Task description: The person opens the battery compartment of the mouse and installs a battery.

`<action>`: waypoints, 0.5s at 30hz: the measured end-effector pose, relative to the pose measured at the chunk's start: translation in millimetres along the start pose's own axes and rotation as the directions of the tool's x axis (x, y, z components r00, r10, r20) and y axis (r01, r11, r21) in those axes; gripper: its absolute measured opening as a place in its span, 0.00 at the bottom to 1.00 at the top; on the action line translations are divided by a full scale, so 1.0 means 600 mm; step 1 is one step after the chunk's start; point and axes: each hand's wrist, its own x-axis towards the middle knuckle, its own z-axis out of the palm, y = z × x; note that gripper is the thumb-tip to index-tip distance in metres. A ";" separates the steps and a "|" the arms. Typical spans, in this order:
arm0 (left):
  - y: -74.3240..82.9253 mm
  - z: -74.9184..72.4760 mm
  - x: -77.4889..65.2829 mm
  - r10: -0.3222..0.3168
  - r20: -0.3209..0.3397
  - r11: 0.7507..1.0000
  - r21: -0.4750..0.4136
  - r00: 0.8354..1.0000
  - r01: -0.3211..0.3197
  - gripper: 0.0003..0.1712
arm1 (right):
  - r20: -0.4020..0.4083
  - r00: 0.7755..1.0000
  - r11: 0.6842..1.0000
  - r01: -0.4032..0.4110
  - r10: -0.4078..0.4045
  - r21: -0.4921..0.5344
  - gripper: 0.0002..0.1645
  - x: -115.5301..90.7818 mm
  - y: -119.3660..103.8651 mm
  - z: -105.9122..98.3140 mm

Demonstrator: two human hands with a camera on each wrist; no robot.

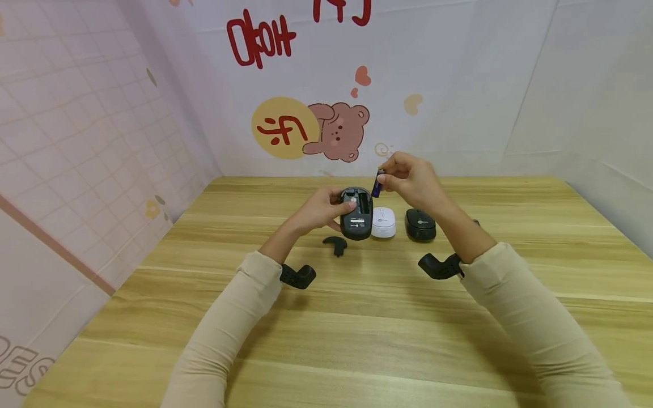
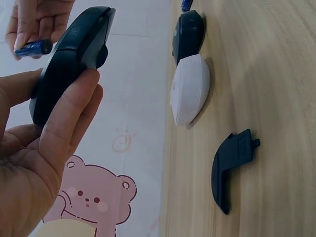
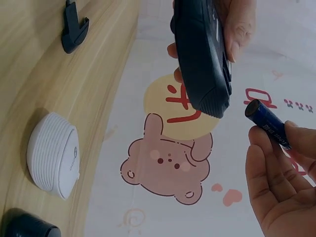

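In the head view my left hand (image 1: 322, 208) grips a black computer mouse (image 1: 356, 228), its underside turned toward me and its battery compartment uncovered. The thumb lies across that underside. Just right of the mouse, my right hand (image 1: 414, 180) pinches a blue battery (image 1: 377, 188) between thumb and fingers. A small gap separates battery and mouse, also visible in the right wrist view, where the battery (image 3: 269, 124) points its dark end at the mouse (image 3: 200, 59). Below the left hand, the black curved battery cover (image 1: 336, 245) lies on the table.
A white mouse (image 1: 384, 222) and a second black mouse (image 1: 420, 225) sit on the wooden table (image 1: 357, 334) behind the hands. At the top of the left wrist view lies another blue battery (image 2: 186, 5). A printed backdrop (image 1: 459, 73) stands behind the table.
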 end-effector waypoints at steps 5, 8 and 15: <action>-0.005 0.006 0.001 -0.011 0.012 1.000 -0.003 1.000 0.011 0.21 | 0.016 1.000 1.000 0.005 -0.005 -0.010 0.08 0.004 0.000 0.010; -0.008 0.008 0.003 -0.007 0.020 1.000 -0.006 1.000 0.007 0.20 | 0.020 1.000 1.000 0.010 -0.009 -0.024 0.07 0.006 0.002 0.016; -0.010 0.008 0.003 0.018 0.029 1.000 -0.013 0.999 -0.018 0.20 | 0.037 0.999 0.995 0.020 -0.017 -0.102 0.05 0.012 0.011 0.027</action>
